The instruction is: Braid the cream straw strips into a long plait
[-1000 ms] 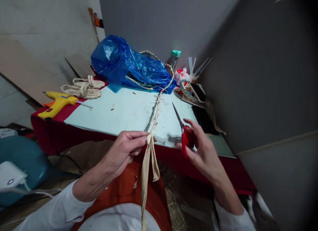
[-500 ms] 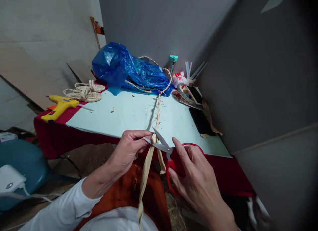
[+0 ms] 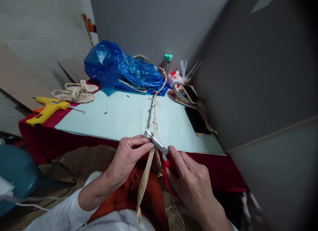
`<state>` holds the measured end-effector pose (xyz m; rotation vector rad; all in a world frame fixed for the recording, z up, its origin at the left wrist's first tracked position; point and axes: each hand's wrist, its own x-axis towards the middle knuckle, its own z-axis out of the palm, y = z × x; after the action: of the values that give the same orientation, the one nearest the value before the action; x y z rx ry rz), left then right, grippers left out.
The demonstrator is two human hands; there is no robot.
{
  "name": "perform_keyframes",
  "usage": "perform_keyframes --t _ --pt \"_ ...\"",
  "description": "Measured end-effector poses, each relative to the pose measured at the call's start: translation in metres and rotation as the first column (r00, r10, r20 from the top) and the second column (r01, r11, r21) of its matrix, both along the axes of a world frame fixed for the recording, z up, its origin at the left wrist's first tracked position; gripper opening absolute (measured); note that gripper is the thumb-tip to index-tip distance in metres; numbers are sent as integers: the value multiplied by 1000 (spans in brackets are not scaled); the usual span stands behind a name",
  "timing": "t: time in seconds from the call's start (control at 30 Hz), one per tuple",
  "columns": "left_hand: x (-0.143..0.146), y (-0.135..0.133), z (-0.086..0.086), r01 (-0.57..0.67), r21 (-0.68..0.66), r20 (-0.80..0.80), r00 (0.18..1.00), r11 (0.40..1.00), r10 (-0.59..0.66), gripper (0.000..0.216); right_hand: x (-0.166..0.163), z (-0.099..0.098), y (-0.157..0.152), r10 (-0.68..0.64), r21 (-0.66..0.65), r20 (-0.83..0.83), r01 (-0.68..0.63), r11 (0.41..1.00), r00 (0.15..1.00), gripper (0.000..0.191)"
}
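A braided straw-coloured cord (image 3: 154,115) runs from the blue bag toward me, its loose flat strands (image 3: 144,178) hanging over my lap. My left hand (image 3: 132,154) pinches the cord where the braid meets the strands, just past the table's front edge. In my right hand (image 3: 190,174) are red-handled scissors (image 3: 159,144), fingers wrapped in the handles. Their blades are together, lying across the cord right beside my left fingertips. Whether the blades have cut any fibre cannot be made out.
The table (image 3: 119,115) has a pale sheet over a red cloth. A blue plastic bag (image 3: 106,65) lies at the back. On the left are a yellow glue gun (image 3: 49,110) and coiled braid (image 3: 79,91); on the right, a dark phone-like slab (image 3: 197,120) and a tape roll (image 3: 179,93).
The scissor blades have gone from spread apart to closed at the cord. Both hands keep their hold, and the whole view has shifted slightly.
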<state>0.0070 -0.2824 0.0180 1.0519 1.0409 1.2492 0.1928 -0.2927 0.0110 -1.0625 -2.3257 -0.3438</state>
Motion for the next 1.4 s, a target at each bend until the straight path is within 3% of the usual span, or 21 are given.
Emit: perform_keyframes --t 0.13,0.23,0.33,0.47,0.57,0.63,0.7,0.73,0.8,0.83,0.87,0.97,1.13,1.4 --pt "-1 0 5 -27 -31 -25 999 999 26 9 12 3 7 -18 -98 -39 14 995 999 29" --pt "-3 0 4 12 -101 23 1000 995 -10 10 23 9 26 -245 -95 -29 241 966 969 34" --pt "-7 -1 -1 60 -168 91 995 984 -45 17 29 9 61 -455 -143 139 472 870 880 34" --pt "-14 -1 -5 32 -203 76 997 979 -17 24 28 2 109 -475 -192 276 532 824 835 27" --pt "-18 -1 -5 40 -208 88 996 977 -22 21 20 5 120 -493 -149 228 531 834 840 23" --pt "-19 -1 -6 63 -218 105 994 974 -41 20 10 12 107 -426 -211 76 433 877 901 22" --pt "-20 -2 -8 89 -231 116 991 969 -63 21 -3 19 82 -234 -426 -157 148 893 959 23" --pt "-19 -2 -10 98 -234 121 990 967 -71 21 -11 20 67 -133 -578 -269 -50 814 954 25" --pt "-19 -3 -13 108 -227 126 989 968 -81 21 -24 17 40 -46 -750 -445 -344 566 894 26" --pt "-18 -4 -14 107 -220 124 989 970 -81 21 -30 12 28 -58 -749 -517 -419 513 854 26" --pt "-17 -4 -15 105 -218 123 989 970 -80 21 -35 7 20 -91 -735 -571 -460 498 816 26" --pt "-14 -7 -16 104 -242 158 985 965 -66 23 -43 -6 5 -192 -701 -632 -449 554 751 29" --pt "-10 -7 -22 113 -256 254 966 960 -46 20 -49 -9 -3 -181 -677 -600 -374 634 779 29" --pt "-14 -1 -32 30 -231 -38 998 973 -40 23 -42 -9 -2 -207 -680 -558 -300 669 803 26"
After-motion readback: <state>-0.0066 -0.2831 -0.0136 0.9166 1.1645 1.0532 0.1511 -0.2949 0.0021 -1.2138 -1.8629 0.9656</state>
